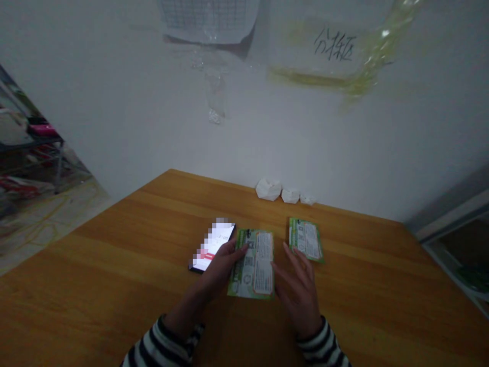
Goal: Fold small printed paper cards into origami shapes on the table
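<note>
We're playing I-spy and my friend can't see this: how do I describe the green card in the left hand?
Find the wooden table against the white wall, then the lit phone on it. Just right of that is a green-and-white printed card. Unlike the similar card farther back to the right, this one is held by the left hand.

The left hand (220, 265) grips a green card (260, 265) that the right hand (300, 288) perhaps touches.

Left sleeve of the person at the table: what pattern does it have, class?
The left sleeve has dark and white stripes, best seen in the head view.
</note>
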The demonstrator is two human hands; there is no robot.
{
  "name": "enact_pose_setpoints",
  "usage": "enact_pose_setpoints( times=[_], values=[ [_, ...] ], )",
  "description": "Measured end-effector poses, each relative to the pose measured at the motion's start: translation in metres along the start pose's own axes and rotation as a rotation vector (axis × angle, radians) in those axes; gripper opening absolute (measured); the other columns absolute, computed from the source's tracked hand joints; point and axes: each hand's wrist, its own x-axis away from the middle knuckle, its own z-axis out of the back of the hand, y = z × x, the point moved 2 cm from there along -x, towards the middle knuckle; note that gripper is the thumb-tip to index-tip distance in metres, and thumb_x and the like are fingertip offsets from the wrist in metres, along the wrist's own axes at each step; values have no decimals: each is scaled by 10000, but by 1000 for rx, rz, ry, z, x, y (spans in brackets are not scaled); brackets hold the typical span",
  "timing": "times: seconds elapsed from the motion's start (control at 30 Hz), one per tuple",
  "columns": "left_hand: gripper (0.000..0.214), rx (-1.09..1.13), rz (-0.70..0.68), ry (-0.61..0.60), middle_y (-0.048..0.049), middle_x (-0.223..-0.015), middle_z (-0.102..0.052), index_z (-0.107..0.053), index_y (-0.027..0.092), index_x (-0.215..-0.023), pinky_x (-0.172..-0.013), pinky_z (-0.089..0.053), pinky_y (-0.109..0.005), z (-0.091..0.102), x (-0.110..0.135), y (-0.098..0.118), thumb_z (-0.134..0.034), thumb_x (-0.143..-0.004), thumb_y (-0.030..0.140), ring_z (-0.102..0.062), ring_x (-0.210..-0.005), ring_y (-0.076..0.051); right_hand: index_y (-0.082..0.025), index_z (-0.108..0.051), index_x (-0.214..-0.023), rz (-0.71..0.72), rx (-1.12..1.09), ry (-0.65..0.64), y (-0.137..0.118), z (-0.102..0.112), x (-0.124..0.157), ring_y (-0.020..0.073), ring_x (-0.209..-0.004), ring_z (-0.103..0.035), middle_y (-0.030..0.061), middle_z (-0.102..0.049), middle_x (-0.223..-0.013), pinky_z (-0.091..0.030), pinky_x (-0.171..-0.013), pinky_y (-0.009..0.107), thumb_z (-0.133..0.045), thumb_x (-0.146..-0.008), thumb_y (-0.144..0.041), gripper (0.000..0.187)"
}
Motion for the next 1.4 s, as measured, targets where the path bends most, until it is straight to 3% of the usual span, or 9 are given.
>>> enact_pose_setpoints(
  times=[0.13, 0.33, 0.47, 0.57, 0.63, 0.77, 0.93, 1.23, 1.4],
  values=[
    [373, 68, 118, -116, -116, -873, -765, -700, 101, -1020, -662, -573, -295, -6, 4, -13, -816, -756, 336, -709, -676, -185, -346, -765, -1061, -81, -124, 45, -2, 0, 2, 339, -1494, -243, -16, -234, -1657, -280, -1139, 631, -608, -901, -161, 291],
    [333, 128, 195, -216, -127, -1118, -749, -717, 130, -1102, -946, -526, -350, -19, 9, -27, -774, -789, 227, -706, -1025, -245, -206, -762, -941, -492, -418, 117, 1, -7, 7, 323, -1335, -498, 129, -440, -1526, -404, -1098, 543, -671, -884, -299, 142],
    [372, 108, 194, -251, -108, -1190, -728, -722, 167, -1136, -990, -512, -404, -22, 11, -33, -710, -856, 412, -647, -1164, -294, -171, -758, -939, -748, -558, 89, 3, -7, 7, 260, -964, -686, 117, -729, -1030, -563, -870, 420, -650, -892, -404, 261],
    [528, 69, 150, -267, -118, -1201, -719, -706, 176, -1170, -1001, -510, -429, -27, 14, -35, -652, -848, 592, -644, -1169, -304, -149, -741, -867, -894, -653, 117, 1, -6, 6, 233, -758, -692, 69, -746, -804, -586, -709, 369, -691, -843, -462, 318],
    [534, 17, 122, -214, -110, -1194, -721, -694, 176, -1187, -1016, -503, -415, -30, 15, -36, -707, -818, 561, -654, -1150, -290, -146, -733, -857, -945, -696, 157, -2, -6, 5, 222, -722, -693, 65, -752, -789, -588, -685, 359, -709, -826, -458, 314],
    [471, -59, 99, -56, -110, -1103, -747, -711, 146, -1121, -974, -521, -395, -30, 13, -36, -709, -834, 520, -686, -1055, -265, -176, -736, -944, -893, -781, 161, -6, -10, 3, 230, -831, -724, 67, -776, -905, -603, -778, 376, -732, -821, -401, 257],
    [435, -106, -12, -47, -96, -1019, -756, -711, 147, -1097, -913, -535, -352, -24, 7, -36, -689, -854, 506, -700, -967, -238, -215, -782, -968, -764, -776, 77, -4, -11, 4, 266, -1044, -709, 94, -760, -1110, -561, -964, 465, -714, -848, -387, 220],
    [367, -97, -142, -6, -61, -936, -736, -682, 144, -1038, -751, -559, -259, -27, 10, -27, -743, -825, 436, -692, -823, -172, -259, -792, -1019, -701, -815, -78, 4, -19, 10, 287, -1083, -709, 82, -763, -1140, -551, -993, 506, -757, -804, -444, 286],
    [358, -190, -165, -1, -43, -900, -718, -687, 153, -956, -758, -552, -264, -30, 13, -32, -687, -854, 497, -664, -822, -166, -203, -789, -946, -832, -790, 27, -5, -19, 7, 267, -897, -756, 78, -799, -980, -619, -856, 453, -701, -854, -474, 299]
  ],
)
